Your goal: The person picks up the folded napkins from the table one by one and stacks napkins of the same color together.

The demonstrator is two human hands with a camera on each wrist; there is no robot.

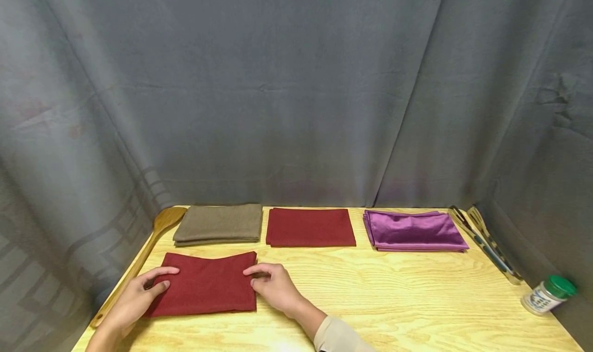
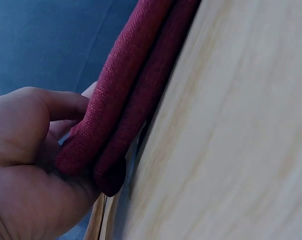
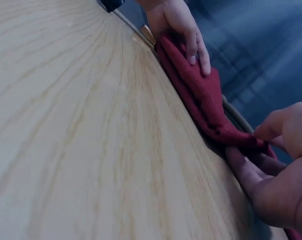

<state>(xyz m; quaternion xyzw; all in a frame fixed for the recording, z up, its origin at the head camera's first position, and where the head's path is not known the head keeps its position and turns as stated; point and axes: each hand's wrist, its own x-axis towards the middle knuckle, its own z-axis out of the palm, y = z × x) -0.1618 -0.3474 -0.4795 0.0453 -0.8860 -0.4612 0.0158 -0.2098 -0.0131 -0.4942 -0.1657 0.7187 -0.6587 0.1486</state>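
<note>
A folded dark red cloth (image 1: 208, 285) lies at the front left of the table, its far corners raised and its far edge dipping in the middle. My left hand (image 1: 134, 300) holds its left end, with index finger and thumb over the top; the other fingers are hidden. In the left wrist view the cloth's thick folded layers (image 2: 116, 100) sit against this hand. My right hand (image 1: 275, 287) pinches the cloth's right edge. In the right wrist view that hand (image 3: 285, 170) has one digit under the edge and others above.
Along the back lie a folded brown cloth (image 1: 220, 223), another folded red cloth (image 1: 310, 227) and a folded shiny purple cloth (image 1: 414, 231). A long wooden spoon (image 1: 143, 254) lines the left edge. Tongs (image 1: 491, 246) and a green-lidded jar (image 1: 546, 295) are at the right. Grey curtains (image 1: 278, 94) surround the table.
</note>
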